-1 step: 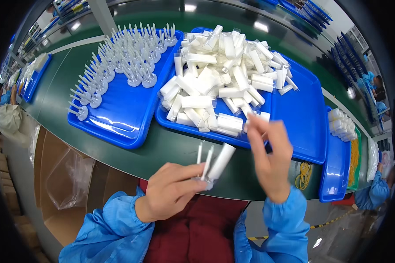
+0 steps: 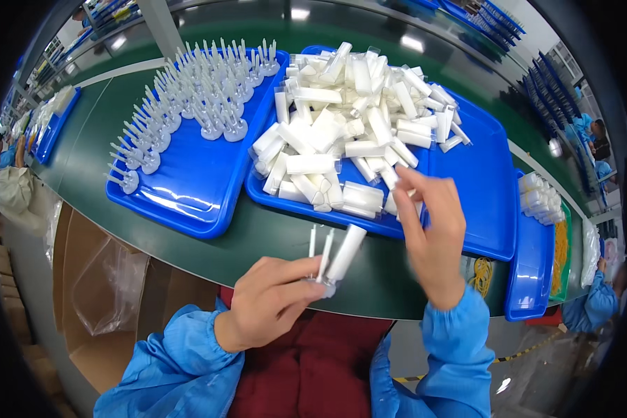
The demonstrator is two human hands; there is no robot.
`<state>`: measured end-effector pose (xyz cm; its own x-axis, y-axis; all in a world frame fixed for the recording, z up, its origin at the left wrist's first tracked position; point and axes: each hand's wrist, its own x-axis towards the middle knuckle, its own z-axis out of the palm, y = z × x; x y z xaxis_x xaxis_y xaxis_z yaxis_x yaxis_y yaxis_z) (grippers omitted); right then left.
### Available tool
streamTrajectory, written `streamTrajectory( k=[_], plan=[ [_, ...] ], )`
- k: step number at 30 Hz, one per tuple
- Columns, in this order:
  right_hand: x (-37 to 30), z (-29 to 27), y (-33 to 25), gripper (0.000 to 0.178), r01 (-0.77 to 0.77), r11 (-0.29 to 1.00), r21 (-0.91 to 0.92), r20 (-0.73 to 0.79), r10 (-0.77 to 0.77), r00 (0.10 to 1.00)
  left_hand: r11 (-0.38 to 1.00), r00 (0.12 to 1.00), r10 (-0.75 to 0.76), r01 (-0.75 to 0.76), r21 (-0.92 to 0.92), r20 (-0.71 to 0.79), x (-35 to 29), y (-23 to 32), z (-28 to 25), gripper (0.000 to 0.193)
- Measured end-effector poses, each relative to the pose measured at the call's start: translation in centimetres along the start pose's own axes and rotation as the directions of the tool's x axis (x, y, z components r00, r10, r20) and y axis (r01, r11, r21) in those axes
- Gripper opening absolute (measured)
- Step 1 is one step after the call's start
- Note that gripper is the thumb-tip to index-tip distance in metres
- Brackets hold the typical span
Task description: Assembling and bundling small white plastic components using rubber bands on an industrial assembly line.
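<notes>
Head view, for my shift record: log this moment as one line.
left hand: holds pronged piece with white tube | right hand: reaching into tube pile | blue tray

blue tray (image 2: 188, 202) at ten o'clock: glossy blue, carrying translucent white pronged pieces (image 2: 202, 90). second blue tray (image 2: 481, 174) at one o'clock: same blue, heaped with white tubes (image 2: 341, 125), some clear-capped. table (image 2: 90, 139): dark green, plain. white tube (image 2: 346, 252) at centre. sleeves (image 2: 460, 348): bright blue. garment at six o'clock: dark red. cardboard box (image 2: 97, 299) at eight o'clock: brown, clear plastic liner.
</notes>
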<state>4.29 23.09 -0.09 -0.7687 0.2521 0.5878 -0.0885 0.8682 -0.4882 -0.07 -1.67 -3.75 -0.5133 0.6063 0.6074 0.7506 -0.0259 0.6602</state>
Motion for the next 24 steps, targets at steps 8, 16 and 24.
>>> streamTrajectory(
  k=[8,16,24],
  plan=[
    [3.5,0.8,1.6,0.017,0.316,0.756,-0.574,0.317,-0.15,0.936,1.0,0.998,0.005,-0.004,0.019,-0.06,0.6,-1.4,1.1,0.038],
    [0.9,-4.7,-3.5,0.052,0.056,0.988,-0.142,0.442,0.012,0.897,0.999,0.999,0.035,-0.035,0.014,-0.013,1.4,-0.8,1.4,0.038],
    [-1.6,-4.2,-4.7,0.055,-0.584,0.431,0.688,0.303,0.56,0.771,0.993,0.983,0.108,-0.113,0.02,0.147,2.6,1.5,0.3,0.031]
  ],
)
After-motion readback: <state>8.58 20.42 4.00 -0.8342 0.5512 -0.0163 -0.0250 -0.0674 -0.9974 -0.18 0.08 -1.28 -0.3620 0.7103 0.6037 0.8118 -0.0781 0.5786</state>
